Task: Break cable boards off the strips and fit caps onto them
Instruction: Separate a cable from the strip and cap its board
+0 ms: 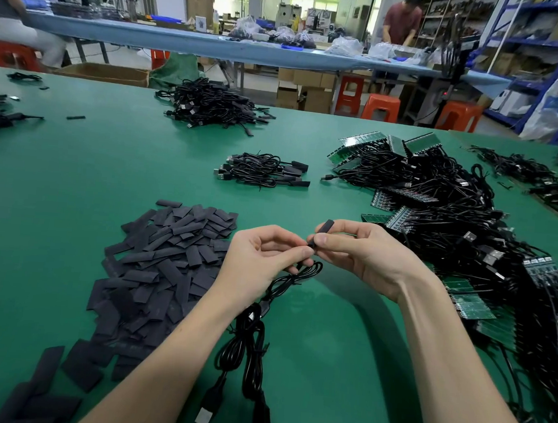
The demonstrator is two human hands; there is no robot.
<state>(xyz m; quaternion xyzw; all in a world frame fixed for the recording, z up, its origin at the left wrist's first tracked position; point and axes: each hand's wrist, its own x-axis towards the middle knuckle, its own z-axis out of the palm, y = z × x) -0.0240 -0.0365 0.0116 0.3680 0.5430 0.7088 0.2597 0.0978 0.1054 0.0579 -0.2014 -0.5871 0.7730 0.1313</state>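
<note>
The right hand (364,254) pinches a black cap (322,231) above the green table (73,175); the left hand (260,260) pinches the cable (264,297) at its mouth. Loose caps (167,259) lie left, board strips (469,239) right.

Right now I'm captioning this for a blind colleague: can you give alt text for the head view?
Two bare hands fit a black cap over a cable's end: right hand pinches the cap, left hand holds the black cable. On the green table lie loose caps at left and cabled board strips at right.
</note>
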